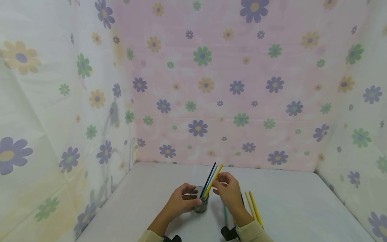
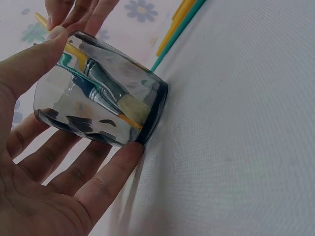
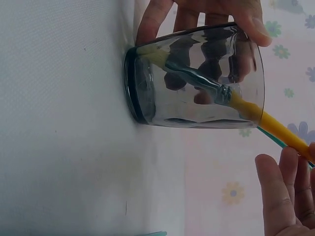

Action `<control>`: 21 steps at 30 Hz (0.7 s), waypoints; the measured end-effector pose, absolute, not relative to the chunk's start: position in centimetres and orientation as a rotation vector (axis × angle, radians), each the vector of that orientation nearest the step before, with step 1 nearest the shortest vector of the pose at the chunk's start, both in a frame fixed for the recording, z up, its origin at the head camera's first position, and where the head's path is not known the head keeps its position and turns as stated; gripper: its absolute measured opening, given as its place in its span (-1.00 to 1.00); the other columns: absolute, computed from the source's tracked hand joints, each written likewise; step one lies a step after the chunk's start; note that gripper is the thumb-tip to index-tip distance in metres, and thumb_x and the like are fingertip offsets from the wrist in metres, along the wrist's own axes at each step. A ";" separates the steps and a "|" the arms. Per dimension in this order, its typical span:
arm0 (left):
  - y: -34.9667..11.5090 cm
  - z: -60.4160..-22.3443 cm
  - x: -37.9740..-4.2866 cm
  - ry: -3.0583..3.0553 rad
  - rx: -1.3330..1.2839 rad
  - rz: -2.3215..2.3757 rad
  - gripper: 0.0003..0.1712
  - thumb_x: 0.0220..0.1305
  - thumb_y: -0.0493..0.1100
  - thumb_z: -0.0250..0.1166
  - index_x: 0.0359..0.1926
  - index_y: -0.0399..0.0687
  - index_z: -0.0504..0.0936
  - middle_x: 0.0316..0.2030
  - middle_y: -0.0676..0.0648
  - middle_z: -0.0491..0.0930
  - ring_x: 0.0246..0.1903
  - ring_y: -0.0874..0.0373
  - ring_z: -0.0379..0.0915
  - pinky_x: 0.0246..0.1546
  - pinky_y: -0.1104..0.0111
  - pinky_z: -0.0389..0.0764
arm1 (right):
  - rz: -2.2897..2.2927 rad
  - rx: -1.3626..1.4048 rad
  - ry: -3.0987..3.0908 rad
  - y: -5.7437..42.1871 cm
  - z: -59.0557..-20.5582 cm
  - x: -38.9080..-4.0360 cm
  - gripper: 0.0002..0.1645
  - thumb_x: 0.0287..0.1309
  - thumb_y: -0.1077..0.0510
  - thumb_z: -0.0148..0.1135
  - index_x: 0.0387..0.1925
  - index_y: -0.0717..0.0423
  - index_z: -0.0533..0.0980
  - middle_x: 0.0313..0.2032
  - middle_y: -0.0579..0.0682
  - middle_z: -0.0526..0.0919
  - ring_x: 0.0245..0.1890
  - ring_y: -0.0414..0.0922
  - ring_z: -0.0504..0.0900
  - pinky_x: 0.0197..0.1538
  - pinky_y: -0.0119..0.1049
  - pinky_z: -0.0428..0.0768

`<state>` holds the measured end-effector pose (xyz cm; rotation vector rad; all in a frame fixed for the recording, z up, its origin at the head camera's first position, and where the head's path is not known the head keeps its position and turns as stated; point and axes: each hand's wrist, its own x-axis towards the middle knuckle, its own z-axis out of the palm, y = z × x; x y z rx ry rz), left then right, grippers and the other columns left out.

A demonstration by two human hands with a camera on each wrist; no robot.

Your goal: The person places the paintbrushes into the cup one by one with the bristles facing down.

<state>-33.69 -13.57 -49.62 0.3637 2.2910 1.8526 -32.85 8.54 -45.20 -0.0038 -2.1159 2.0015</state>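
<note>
Holding, head view, a near, central glass (image 1: 201,208) in the left hand (image 1: 181,201) and yellow brush (image 1: 209,188) in the right hand (image 1: 228,192); cupping, left wrist view, likely fragile sides (image 2: 120,56); pinching, right wrist view, a probably light, stiff handle (image 3: 280,127), best taken above the rim (image 3: 263,78).

The brushes (image 3: 278,126) are yellow, teal and dark blue, the backdrop (image 1: 223,72) flowered pink.

1 glass (image 1: 201,207) w/ 3 brushes (image 1: 218,172), 2 hands (image 1: 180,201)
</note>
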 end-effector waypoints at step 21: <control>-13.6 -49.4 -33.6 2.239 0.345 1.875 -0.23 0.12 -0.01 0.61 0.30 -0.09 0.50 0.26 -0.22 0.56 0.16 -0.06 0.62 -0.12 0.11 0.80 | 2.013 0.002 -2.123 9.0 -45.0 -33.2 -0.68 0.29 0.26 0.37 0.03 0.24 0.54 -0.14 0.19 0.68 -0.17 0.07 0.79 -0.18 -0.15 0.81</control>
